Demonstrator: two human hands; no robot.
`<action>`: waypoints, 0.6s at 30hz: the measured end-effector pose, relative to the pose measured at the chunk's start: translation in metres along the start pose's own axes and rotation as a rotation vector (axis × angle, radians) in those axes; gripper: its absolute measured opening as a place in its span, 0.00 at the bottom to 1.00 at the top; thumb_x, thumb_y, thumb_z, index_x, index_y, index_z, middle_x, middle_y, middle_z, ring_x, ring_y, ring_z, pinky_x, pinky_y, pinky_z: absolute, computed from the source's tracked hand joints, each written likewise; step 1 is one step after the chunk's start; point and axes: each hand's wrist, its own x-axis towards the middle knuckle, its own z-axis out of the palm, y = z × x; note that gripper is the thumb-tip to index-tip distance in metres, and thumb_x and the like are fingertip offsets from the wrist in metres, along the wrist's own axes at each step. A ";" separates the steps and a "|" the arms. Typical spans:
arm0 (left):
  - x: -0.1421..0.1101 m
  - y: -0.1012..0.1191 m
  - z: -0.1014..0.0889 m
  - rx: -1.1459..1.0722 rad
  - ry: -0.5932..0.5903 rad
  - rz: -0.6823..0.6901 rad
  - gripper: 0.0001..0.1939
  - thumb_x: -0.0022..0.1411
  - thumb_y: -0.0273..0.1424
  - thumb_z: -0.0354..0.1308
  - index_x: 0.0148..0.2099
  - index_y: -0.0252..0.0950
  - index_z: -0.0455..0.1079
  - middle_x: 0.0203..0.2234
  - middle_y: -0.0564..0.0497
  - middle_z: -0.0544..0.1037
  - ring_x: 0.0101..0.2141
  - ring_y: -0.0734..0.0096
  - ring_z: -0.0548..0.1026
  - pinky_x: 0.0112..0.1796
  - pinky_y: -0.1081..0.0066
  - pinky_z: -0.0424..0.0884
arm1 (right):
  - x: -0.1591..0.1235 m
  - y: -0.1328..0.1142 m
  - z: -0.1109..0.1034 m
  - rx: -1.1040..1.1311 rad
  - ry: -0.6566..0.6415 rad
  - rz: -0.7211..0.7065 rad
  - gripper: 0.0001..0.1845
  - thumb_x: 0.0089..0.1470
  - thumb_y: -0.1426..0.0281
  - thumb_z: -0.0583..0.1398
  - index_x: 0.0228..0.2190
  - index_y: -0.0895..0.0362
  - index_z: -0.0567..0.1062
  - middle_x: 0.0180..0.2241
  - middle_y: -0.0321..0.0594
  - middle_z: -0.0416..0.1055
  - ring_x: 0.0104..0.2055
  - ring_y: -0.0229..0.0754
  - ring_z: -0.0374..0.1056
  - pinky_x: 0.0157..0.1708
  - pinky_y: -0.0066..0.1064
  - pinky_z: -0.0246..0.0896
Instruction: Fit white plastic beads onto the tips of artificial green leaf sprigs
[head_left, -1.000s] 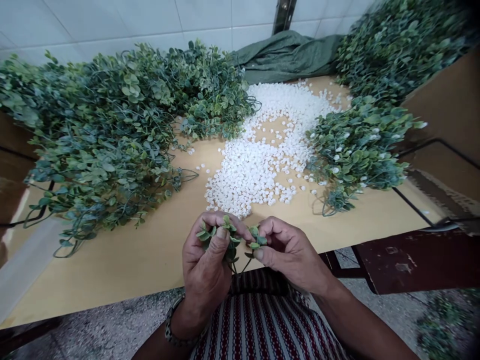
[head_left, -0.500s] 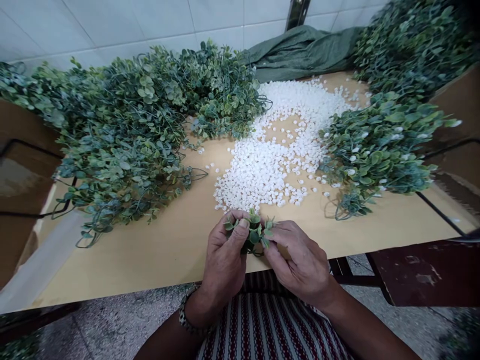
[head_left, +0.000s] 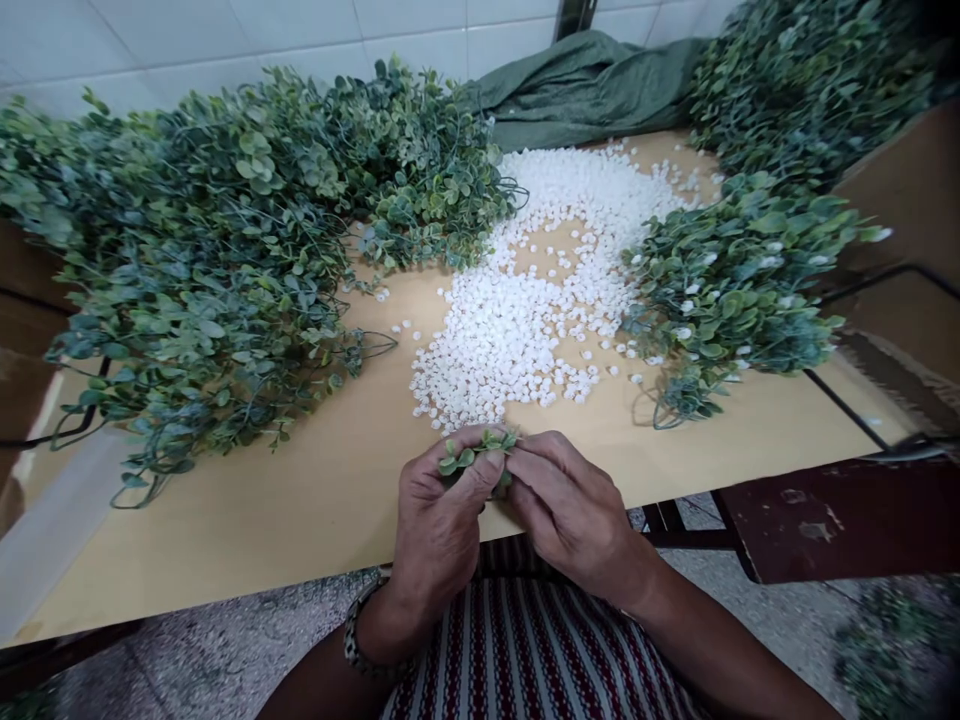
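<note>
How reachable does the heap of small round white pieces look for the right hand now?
Probably yes: the white heap lies just beyond the right hand, nothing between, though its fingers are at the green leafy sprig.

- I see scattered pieces [head_left: 495, 345] on the table [head_left: 322, 510].
- Left of them: a foliage heap [head_left: 217, 240].
- Right: 1 bunch [head_left: 750, 275].
- Behind: a cloth [head_left: 585, 95].
- Before them: my sprig [head_left: 466, 459].

Green on the sprig [head_left: 459, 462], white on the small pieces [head_left: 487, 345], tan on the worktop [head_left: 322, 510], maroon-and-white stripes on the clothing [head_left: 536, 640].
</note>
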 end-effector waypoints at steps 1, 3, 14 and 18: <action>0.000 0.001 0.000 -0.008 0.026 0.012 0.05 0.45 0.27 0.70 0.29 0.35 0.80 0.24 0.53 0.80 0.28 0.77 0.74 0.34 0.80 0.70 | 0.000 -0.002 -0.001 0.014 -0.023 0.008 0.17 0.57 0.80 0.53 0.46 0.55 0.71 0.36 0.43 0.71 0.40 0.40 0.70 0.39 0.30 0.73; 0.000 0.002 0.001 -0.022 0.062 0.027 0.04 0.45 0.27 0.70 0.27 0.35 0.79 0.22 0.54 0.79 0.28 0.77 0.74 0.34 0.80 0.70 | 0.000 -0.004 -0.002 0.036 -0.076 0.004 0.18 0.58 0.80 0.54 0.49 0.57 0.70 0.40 0.46 0.71 0.47 0.42 0.70 0.45 0.33 0.72; 0.007 0.007 -0.011 0.006 0.026 0.031 0.05 0.52 0.27 0.64 0.28 0.34 0.70 0.20 0.55 0.72 0.20 0.76 0.69 0.25 0.73 0.69 | 0.009 0.060 -0.041 -0.540 -0.101 -0.050 0.08 0.55 0.79 0.58 0.36 0.59 0.75 0.34 0.45 0.73 0.38 0.45 0.66 0.37 0.39 0.65; 0.008 0.003 -0.010 -0.020 -0.024 -0.037 0.08 0.52 0.29 0.64 0.27 0.34 0.67 0.19 0.56 0.68 0.19 0.79 0.65 0.19 0.77 0.61 | 0.014 0.071 -0.040 -0.708 -0.228 -0.100 0.07 0.53 0.78 0.59 0.33 0.57 0.77 0.34 0.44 0.72 0.37 0.46 0.61 0.35 0.38 0.57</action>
